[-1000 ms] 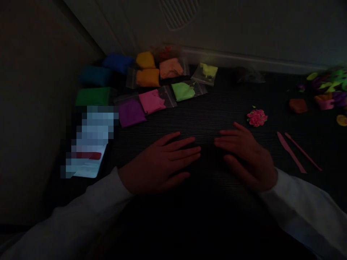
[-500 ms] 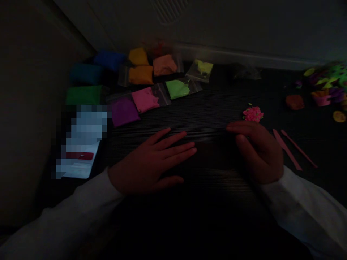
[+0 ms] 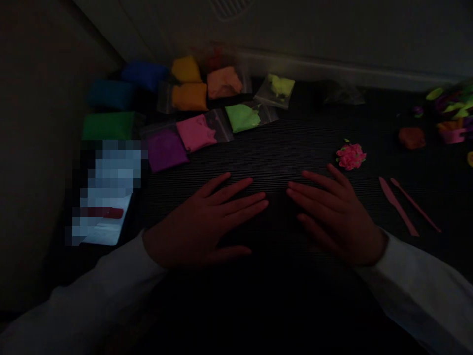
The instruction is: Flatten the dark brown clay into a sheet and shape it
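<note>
My left hand (image 3: 210, 222) lies palm down over the dark ribbed tabletop (image 3: 258, 153), fingers spread and nothing held. Facing it, my right hand (image 3: 332, 212) is also palm down with its fingers apart and holds nothing. Just beyond the right fingertips sits a pink flower-like piece (image 3: 351, 157) with small green bits. To the right of that hand lie a pink plastic knife (image 3: 398, 206) and a thin pink modelling tool (image 3: 416, 204), side by side. A purple clay bag (image 3: 167, 149) and a pink clay bag (image 3: 195, 133) are beyond my left hand.
A lit phone (image 3: 107, 197), partly blurred, lies at the left. Several clay bags, among them a green one (image 3: 107, 125) and a light green one (image 3: 243, 117), spread along the back. At right are a reddish-brown lump (image 3: 412, 138) and a small pink pot (image 3: 453, 134). A wall (image 3: 332, 34) stands behind.
My right hand has turned from a curled, sideways pose to palm down, its fingers spreading and reaching slightly left. My left hand stays nearly still. The view has shifted a little.
</note>
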Demonstrator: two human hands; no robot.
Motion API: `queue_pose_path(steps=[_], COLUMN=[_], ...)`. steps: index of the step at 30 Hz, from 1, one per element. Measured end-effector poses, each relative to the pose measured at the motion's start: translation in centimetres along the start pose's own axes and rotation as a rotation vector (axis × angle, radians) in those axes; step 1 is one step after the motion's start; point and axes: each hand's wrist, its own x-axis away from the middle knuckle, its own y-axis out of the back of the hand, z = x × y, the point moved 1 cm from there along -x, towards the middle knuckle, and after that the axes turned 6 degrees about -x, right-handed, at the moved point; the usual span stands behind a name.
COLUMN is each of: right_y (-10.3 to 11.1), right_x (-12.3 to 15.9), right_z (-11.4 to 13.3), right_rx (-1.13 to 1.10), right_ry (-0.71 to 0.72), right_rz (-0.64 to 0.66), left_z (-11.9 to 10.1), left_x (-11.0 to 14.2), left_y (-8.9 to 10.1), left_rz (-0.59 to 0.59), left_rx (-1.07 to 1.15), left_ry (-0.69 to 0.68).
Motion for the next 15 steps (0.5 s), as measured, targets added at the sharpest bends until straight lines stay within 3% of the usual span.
queue_pose_path(steps=[9, 15], right_y=[0.05, -0.08], right_x=[0.05, -0.04], right_z=[-0.19, -0.02], right_rx=[-0.031, -0.023], right_ry=[-0.016, 0.018], right_rz=[-0.035, -0.005], left_z=[-0.03, -0.06], left_x=[0.0, 0.07], left_y=[0.03, 0.14], left_rz=[0.018, -0.031], left_rx=[-0.031, -0.009], left_ry=[0.016, 0.009])
